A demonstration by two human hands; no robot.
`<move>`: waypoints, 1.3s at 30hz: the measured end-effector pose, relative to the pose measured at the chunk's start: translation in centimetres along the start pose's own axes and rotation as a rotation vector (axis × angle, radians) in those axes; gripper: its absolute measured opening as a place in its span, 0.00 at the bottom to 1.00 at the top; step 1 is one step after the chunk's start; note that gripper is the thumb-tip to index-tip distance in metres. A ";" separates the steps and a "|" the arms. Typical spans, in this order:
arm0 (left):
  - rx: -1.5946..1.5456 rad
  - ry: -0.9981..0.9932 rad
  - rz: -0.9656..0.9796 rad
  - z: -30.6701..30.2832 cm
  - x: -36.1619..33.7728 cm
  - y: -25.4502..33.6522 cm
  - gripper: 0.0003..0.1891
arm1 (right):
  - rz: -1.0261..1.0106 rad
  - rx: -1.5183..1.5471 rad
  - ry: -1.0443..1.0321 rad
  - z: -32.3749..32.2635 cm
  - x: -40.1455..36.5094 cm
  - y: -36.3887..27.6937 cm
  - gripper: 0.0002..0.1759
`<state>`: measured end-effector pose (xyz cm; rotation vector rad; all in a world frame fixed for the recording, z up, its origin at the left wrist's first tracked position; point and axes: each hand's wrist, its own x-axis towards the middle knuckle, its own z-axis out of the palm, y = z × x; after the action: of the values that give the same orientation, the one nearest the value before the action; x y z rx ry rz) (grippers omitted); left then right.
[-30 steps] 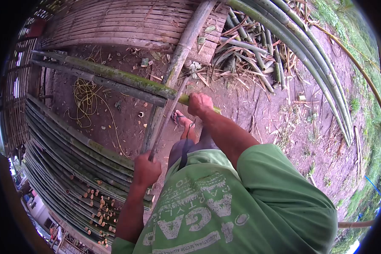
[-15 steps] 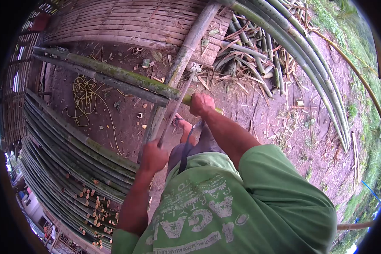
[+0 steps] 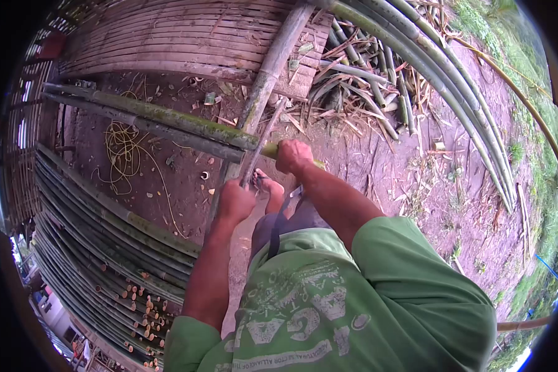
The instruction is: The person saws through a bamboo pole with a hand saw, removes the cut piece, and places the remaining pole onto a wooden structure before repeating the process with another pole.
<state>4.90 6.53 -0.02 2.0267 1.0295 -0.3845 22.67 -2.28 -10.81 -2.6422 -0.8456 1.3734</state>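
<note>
We count two poles (image 3: 167, 118) and one blade (image 3: 271, 123): our right hand (image 3: 293, 155) grips a pole end; our left hand (image 3: 235, 201), at seven o'clock, clasps the blade.

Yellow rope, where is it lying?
In the head view, the tangled yellow rope lies on dirt at the left, between the mossy green bamboo pole and the stacked poles.

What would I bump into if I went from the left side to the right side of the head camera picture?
Yellow rope on the dirt → left hand gripping the long blade → right hand gripping the mossy bamboo pole → curved bamboo poles → grass.
</note>
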 end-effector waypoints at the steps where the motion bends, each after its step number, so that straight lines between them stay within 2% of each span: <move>1: -0.075 0.067 0.085 1.2 1.6 0.7 0.07 | 0.009 -0.004 -0.020 -0.2 -0.2 0.2 0.17; 3: -0.015 0.092 0.057 -0.4 -1.5 1.8 0.07 | 0.006 0.000 -0.060 -0.7 -0.3 0.0 0.18; 4: -0.004 0.118 0.062 -1.0 -2.6 2.7 0.07 | -0.016 -0.036 0.030 -0.1 0.2 0.1 0.17; 6: 0.040 -0.006 -0.081 -3.9 -8.6 0.2 0.10 | -0.012 -0.025 -0.044 -0.7 -0.5 0.0 0.16; 8: 0.130 -0.048 -0.112 -4.6 -11.5 -0.2 0.10 | 0.000 -0.001 -0.077 -0.6 -0.4 -0.2 0.15; 9: 0.165 -0.068 -0.120 -4.5 -11.6 -0.2 0.10 | 0.000 0.003 -0.060 -0.6 -0.6 -0.3 0.15; 11: 0.142 -0.073 -0.084 -2.9 -7.2 0.8 0.09 | 0.007 0.002 -0.030 -0.7 -0.9 -0.4 0.15; 13: 0.034 0.054 0.090 1.7 0.5 -0.5 0.06 | -0.012 0.004 -0.031 -1.1 -0.6 -0.1 0.15; 15: 0.007 0.062 0.155 2.1 2.6 1.7 0.07 | -0.017 0.014 -0.048 -1.0 -1.0 -0.1 0.16; 18: 0.143 0.013 -0.015 -0.2 -1.2 2.3 0.09 | -0.018 0.028 -0.003 -1.0 -1.0 0.0 0.16; 22: 0.099 -0.055 -0.194 -5.5 -12.3 1.2 0.08 | -0.018 0.008 -0.070 -1.3 -1.4 -0.1 0.16; 25: 0.163 -0.060 -0.082 -2.2 -7.6 -1.6 0.08 | -0.008 0.010 -0.038 -1.0 -1.5 -0.1 0.16; 27: 0.044 -0.063 -0.103 0.4 -0.4 -0.2 0.08 | -0.036 0.048 0.022 -0.2 -0.9 0.2 0.15; 29: 0.144 0.047 0.096 2.4 3.1 -0.1 0.07 | -0.040 0.070 0.046 0.3 -1.4 0.8 0.14; 32: 0.109 0.051 0.022 2.3 0.0 -0.3 0.07 | -0.070 0.075 0.070 0.1 -1.1 0.4 0.14; 34: 0.139 0.011 0.004 -1.3 -6.0 0.6 0.07 | -0.051 0.068 0.067 0.4 -1.0 0.7 0.14; 36: 0.167 -0.074 -0.151 -4.0 -10.5 1.0 0.06 | -0.061 0.099 0.022 0.9 -1.6 0.4 0.14; 39: 0.170 -0.070 -0.112 -2.5 -8.2 -0.9 0.06 | -0.053 0.090 0.021 0.4 -1.0 0.8 0.14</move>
<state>-1.10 4.46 5.77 2.0944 1.1014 -0.6164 22.28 -3.49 -10.54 -2.5440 -0.8246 1.3358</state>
